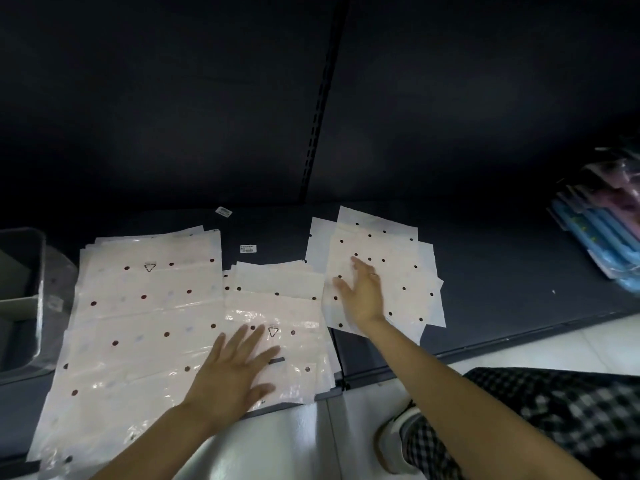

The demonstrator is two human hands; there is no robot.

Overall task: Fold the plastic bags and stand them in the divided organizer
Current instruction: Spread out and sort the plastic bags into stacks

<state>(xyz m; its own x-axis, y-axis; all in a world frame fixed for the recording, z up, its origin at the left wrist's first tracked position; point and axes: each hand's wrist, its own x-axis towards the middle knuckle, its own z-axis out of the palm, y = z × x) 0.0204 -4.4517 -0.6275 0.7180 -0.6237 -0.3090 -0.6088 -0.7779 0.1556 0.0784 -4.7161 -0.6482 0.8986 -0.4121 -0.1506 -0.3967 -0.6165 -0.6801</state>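
Three piles of dotted plastic bags lie on the dark shelf (485, 271) in front of me: big flat stack (138, 323) on L, mid stack (277, 296) in centre, smaller folded pile (398, 265) on R.

L hand (232, 372): fingers straight and spread, palm flat, pressing on the near part of the mid stack, just beside the big stack's R edge. Grips nothing.

R hand (360, 292): fingers extended and a bit splayed, lying flat on the L half of the folded pile. Also grips nothing. Both arms come in from the bottom of view, R arm crossing over the shelf lip.

Organizer: grey bin (24, 299) at far L, just beside the big stack, well apart from both hands; cut off by frame edge, so dividers can't be confirmed.

Markings: black triangle symbol (150, 267) on the big stack, a second one (273, 331) on the mid stack just past L fingertips. Two small white label stickers (248, 249) on the shelf behind the piles; print too small to read.

Hard to make out: blurred blue/pink packets (599, 233) at far R, contents unclear. Upper shelf back is very dark. Checked fabric (571, 420) and a shoe (394, 441) lower R, partly cut off.
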